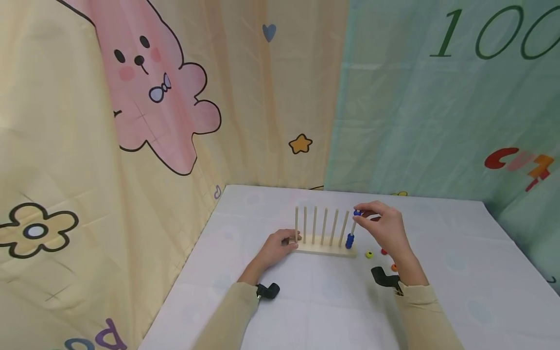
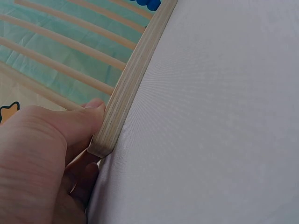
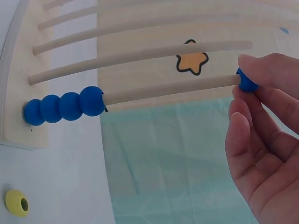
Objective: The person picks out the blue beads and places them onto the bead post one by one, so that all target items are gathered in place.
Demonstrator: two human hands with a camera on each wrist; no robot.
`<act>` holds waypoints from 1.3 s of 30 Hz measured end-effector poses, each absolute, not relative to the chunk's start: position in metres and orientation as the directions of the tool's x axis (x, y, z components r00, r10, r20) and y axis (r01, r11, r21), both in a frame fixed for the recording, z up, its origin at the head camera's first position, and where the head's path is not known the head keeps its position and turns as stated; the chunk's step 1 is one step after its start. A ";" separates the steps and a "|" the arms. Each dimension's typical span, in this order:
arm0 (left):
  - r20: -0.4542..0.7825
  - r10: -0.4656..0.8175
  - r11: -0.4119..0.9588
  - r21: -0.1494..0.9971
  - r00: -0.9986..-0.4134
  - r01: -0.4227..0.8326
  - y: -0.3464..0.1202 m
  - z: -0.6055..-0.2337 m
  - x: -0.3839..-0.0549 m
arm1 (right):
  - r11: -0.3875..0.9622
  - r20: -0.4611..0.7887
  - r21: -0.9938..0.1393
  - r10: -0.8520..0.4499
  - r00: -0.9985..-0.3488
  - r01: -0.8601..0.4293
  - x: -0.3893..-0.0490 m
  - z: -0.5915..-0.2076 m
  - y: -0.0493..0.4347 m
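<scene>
A wooden peg stand [image 1: 325, 250] with a row of upright pegs stands on the white-covered table. My left hand [image 1: 276, 244] grips the left end of its base; the left wrist view shows the thumb close to the end peg and the other fingers partly hidden beyond the base. At the tip of the rightmost peg [image 3: 173, 88], my right hand [image 1: 387, 228] pinches a blue bead [image 3: 248, 81] between thumb and fingers. The peg's end meets the bead. Several blue beads [image 3: 70, 106] are stacked at the bottom of that same peg. The other pegs carry no beads.
To the right of the stand lie a yellow bead [image 1: 369, 254], a red bead [image 1: 384, 251] and an orange bead [image 1: 394, 267], the last two partly hidden by the right arm. Printed curtains [image 1: 271, 97] hang behind the table [image 1: 319, 301] and along its left.
</scene>
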State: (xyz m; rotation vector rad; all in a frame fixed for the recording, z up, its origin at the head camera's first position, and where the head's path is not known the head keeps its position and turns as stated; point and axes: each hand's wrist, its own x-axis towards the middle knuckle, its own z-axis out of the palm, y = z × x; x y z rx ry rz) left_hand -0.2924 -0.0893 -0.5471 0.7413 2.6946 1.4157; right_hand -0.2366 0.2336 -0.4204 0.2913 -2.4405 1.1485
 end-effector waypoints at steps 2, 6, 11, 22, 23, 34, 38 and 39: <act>0.212 0.412 0.474 0.781 -0.886 0.407 -0.089 -0.548 -0.292 | 0.634 0.451 -0.688 -0.006 -0.892 -0.353 -0.237 -0.421 0.234; 0.214 0.412 0.475 0.779 -0.885 0.410 -0.090 -0.550 -0.292 | 0.634 0.436 -0.694 -0.006 -0.900 -0.340 -0.237 -0.422 0.236; 0.216 0.415 0.470 0.781 -0.884 0.411 -0.089 -0.550 -0.293 | 0.636 0.419 -0.699 -0.007 -0.908 -0.327 -0.239 -0.424 0.239; 0.199 0.413 0.482 0.780 -0.889 0.399 -0.089 -0.546 -0.291 | 0.629 0.371 -0.720 -0.009 -0.928 -0.294 -0.244 -0.431 0.237; 0.197 0.412 0.483 0.780 -0.889 0.397 -0.089 -0.546 -0.291 | 0.629 0.367 -0.721 -0.010 -0.930 -0.291 -0.244 -0.431 0.237; 0.214 0.413 0.481 0.774 -0.886 0.411 -0.090 -0.545 -0.294 | 0.627 0.283 -0.743 -0.022 -0.959 -0.234 -0.248 -0.436 0.239; 0.206 0.418 0.483 0.774 -0.885 0.408 -0.090 -0.548 -0.294 | 0.615 0.206 -0.768 -0.029 -0.978 -0.180 -0.247 -0.438 0.242; 0.203 0.419 0.484 0.775 -0.885 0.407 -0.090 -0.548 -0.294 | 0.611 0.191 -0.773 -0.032 -0.981 -0.170 -0.247 -0.438 0.243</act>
